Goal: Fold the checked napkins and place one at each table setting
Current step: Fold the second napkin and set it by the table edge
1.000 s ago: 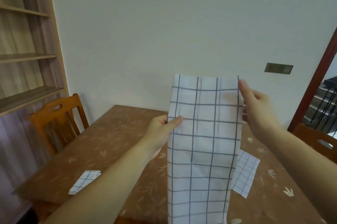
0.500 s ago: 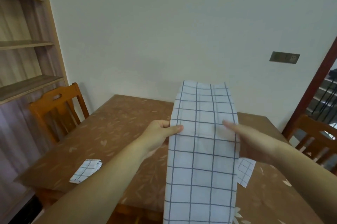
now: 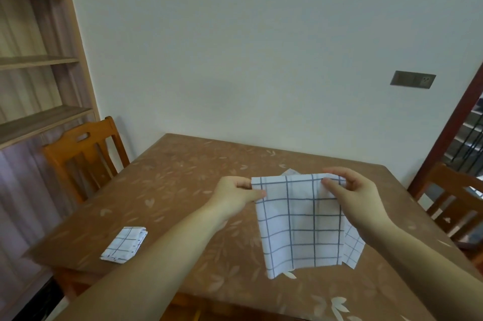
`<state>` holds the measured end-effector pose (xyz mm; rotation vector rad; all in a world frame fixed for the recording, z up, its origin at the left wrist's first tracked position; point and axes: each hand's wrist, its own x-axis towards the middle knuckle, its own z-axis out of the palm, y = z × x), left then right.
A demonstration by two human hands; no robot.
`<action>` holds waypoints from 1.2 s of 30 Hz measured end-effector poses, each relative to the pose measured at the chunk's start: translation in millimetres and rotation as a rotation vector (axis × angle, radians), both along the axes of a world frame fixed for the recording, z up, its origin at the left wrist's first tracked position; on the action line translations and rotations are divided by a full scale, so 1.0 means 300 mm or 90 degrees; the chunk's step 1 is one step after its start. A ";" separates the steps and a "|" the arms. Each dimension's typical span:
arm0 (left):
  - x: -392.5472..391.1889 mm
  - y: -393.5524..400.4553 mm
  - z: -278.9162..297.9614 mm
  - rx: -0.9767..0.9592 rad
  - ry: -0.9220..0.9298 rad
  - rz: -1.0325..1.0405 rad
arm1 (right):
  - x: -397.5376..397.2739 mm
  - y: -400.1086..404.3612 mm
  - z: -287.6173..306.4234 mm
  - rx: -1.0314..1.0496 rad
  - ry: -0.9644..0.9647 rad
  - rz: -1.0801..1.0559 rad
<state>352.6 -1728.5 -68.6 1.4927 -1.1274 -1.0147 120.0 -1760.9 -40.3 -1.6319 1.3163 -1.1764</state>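
A white napkin with a dark grid (image 3: 300,224) hangs doubled over above the brown table (image 3: 183,190). My left hand (image 3: 235,193) pinches its top left corner and my right hand (image 3: 350,192) pinches its top right corner, both at the fold. Behind it another checked napkin (image 3: 352,248) lies flat on the table, mostly hidden. A small folded checked napkin (image 3: 125,243) lies near the table's left front edge.
A wooden chair (image 3: 81,161) stands at the table's left side, with wooden shelves (image 3: 39,64) behind it. A second chair (image 3: 454,200) stands at the right by a doorway. The white wall bears a dark socket plate (image 3: 413,79).
The long hanging napkin has been folded in half: its top came down toward me and it now hangs about half as long. My right hand moved from the cloth's upper right edge to the fold.
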 end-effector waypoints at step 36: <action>0.070 0.044 0.167 -0.129 -0.313 -0.214 | 0.008 -0.036 0.197 -0.176 0.406 0.280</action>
